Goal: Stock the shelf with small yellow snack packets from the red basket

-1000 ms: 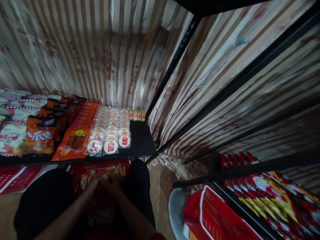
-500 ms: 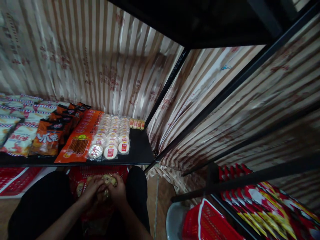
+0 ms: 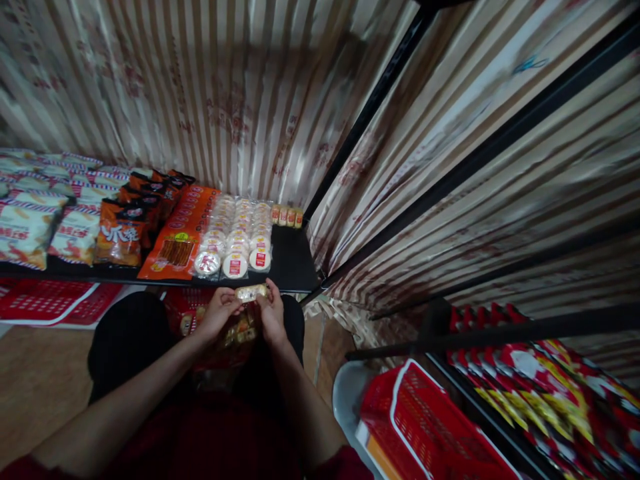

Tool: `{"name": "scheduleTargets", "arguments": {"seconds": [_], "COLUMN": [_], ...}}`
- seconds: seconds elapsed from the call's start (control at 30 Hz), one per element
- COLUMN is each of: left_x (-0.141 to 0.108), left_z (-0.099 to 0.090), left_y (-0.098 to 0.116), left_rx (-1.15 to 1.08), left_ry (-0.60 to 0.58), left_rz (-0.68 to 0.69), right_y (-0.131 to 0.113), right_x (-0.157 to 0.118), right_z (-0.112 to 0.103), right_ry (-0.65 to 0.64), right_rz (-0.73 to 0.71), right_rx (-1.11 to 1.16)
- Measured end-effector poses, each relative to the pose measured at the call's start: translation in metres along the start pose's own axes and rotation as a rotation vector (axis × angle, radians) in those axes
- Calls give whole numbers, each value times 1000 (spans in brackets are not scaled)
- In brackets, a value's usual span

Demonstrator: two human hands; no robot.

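Between my two hands is a small wrapped snack bar (image 3: 251,293), yellowish in clear shiny film, held level near the shelf's front edge. My left hand (image 3: 220,312) pinches its left end, and my right hand (image 3: 273,315) grips its right end. Below them, between my knees, a red basket (image 3: 175,303) holds several similar wrapped snacks (image 3: 243,330); my hands and forearms cover part of it. On the black shelf (image 3: 293,253), a short row of small yellow packs (image 3: 287,216) stands at the back right, beside rows of round white wrapped cakes (image 3: 235,265).
Left along the shelf lie a large orange packet (image 3: 177,233), orange-black bags (image 3: 120,233) and white bags (image 3: 30,227). Dark metal posts (image 3: 370,113) cross in front of the striped curtain (image 3: 225,100). At right are a red basket (image 3: 430,420), a grey stool (image 3: 347,393) and red packets (image 3: 540,380).
My hands have risen from the basket towards the shelf edge, bringing up the snack bar, now held level. The camera view has shifted, so the shelf appears higher.
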State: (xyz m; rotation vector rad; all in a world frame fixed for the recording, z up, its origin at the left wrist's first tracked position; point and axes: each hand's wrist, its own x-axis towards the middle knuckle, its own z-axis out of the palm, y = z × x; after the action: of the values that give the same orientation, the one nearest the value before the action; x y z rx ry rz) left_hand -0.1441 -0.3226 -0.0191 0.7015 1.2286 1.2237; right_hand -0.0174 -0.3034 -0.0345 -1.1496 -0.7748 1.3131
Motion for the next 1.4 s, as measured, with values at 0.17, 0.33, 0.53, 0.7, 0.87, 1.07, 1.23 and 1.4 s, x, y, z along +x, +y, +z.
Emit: {"name": "scheduleTargets", "arguments": {"seconds": [0.17,0.33,0.53,0.7,0.87,1.07,1.23,1.4], "left_x": [-2,-3,-1,-1,1,9,14,20], "left_z": [10,17,27,40,49,55,61,72], "left_y": [1,2,3,12,23,25,32,33], "left_rx": [26,68,63,41,24,-21,0,55], "left_ry": [-7,-22,-63,-62,-51,-63,-71,-50], "left_rz": [17,14,-26,-60,-84,-66,-77,-40], "right_y": [-10,-11,-11,-19,-25,-29,-32,-32], "right_x": [0,4,4,7,10,13,15,17], "right_z": [-3,-9,-17,-20,-23,-28,-35,-41], "right_ry": [-10,33,86,121,121,75,44,50], "right_rz": [25,44,38,62,77,39,11,-59], "right_rx": [101,140,187,207,216,186,198,157]}}
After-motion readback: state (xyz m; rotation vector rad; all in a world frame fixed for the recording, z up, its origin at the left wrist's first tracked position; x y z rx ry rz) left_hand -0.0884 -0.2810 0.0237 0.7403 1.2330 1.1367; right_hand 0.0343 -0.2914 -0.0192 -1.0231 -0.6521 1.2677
